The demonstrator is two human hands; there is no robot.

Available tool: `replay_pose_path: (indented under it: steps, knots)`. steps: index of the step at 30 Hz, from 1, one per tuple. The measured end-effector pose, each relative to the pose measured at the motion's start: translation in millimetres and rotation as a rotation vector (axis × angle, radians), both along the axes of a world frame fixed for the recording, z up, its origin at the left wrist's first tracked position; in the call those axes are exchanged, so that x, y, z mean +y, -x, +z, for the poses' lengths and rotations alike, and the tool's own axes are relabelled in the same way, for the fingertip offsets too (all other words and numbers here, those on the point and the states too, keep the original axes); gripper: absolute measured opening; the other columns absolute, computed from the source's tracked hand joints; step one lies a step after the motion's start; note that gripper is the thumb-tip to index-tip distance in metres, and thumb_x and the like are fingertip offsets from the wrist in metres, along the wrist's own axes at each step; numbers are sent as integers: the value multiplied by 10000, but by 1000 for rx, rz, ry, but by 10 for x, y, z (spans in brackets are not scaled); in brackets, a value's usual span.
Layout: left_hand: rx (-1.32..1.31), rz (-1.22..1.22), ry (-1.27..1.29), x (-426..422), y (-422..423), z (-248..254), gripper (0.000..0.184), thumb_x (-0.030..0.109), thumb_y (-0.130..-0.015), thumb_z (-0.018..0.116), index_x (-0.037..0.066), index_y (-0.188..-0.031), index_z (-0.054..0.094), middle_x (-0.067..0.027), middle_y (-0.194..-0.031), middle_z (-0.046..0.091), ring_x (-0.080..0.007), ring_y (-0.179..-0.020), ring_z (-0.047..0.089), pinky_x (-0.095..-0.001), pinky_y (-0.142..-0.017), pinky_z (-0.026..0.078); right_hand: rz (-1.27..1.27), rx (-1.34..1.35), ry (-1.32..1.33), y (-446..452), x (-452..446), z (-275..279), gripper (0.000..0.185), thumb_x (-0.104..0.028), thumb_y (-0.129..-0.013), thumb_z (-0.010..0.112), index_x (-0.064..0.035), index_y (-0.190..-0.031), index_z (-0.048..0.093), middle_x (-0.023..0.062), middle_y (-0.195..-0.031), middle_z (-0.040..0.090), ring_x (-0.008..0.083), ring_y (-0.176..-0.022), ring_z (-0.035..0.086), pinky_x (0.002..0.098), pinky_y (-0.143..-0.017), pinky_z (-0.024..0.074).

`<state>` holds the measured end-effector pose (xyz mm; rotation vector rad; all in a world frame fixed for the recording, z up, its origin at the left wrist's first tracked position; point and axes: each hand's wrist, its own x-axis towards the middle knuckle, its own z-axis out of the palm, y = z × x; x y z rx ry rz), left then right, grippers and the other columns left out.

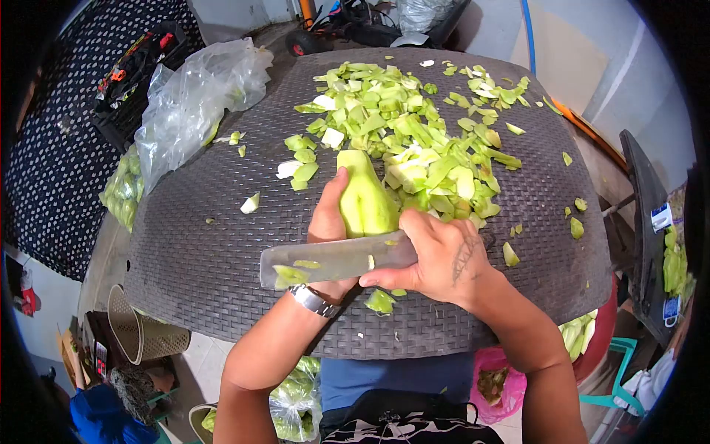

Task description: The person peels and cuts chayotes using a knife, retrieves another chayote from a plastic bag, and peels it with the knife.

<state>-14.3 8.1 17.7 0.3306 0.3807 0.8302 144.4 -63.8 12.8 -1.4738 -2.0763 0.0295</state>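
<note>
In the head view, above the dark-grey woven table (192, 244), a pale-green pear-shaped gourd (366, 201) is gripped by the left hand (327, 222), a broad grey metal knife (336, 259) by the right hand (444, 253). Firm but slippery handling is likely; the gourd's sides are best cupped.

Single view from a camera worn on the person's head, facing forward and steeply down. Its very wide lens bends the edges into dark, rounded corners. The left hand (325, 225) and right hand (445, 256) appear close, near the centre, above the woven tabletop (200, 229); blue clothing (396, 379) shows at the bottom edge.
</note>
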Motion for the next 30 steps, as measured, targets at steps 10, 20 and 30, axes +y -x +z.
replay_pose_path:
  steps: [10, 20, 30]
  knots:
    - [286, 229, -132, 77, 66, -141, 516, 475, -1044, 549, 48, -1330, 580, -133, -1158, 711, -280, -1011, 718, -430, -893, 596, -94, 121, 56, -373, 187, 63, 623, -577, -842, 817, -11, -811, 560, 163, -658, 609, 323, -567, 645, 420, -573, 512]
    - [150, 70, -164, 67, 64, -131, 539, 514, -1077, 488, 85, -1383, 604, -148, -1215, 721, -274, -1069, 726, -455, -953, 590, 24, 227, 115, -228, 94, 92, 656, -608, -812, 835, -8, -868, 579, 162, -673, 616, 305, -605, 654, 415, -579, 516]
    - [189, 46, -236, -22, 12, -47, 580, 548, -1050, 517, 78, -1384, 590, -132, -1204, 717, -282, -1030, 730, -461, -940, 596, 34, 143, -15, -361, 143, 59, 718, -706, -776, 803, -35, -859, 563, 152, -653, 623, 349, -636, 687, 444, -601, 551]
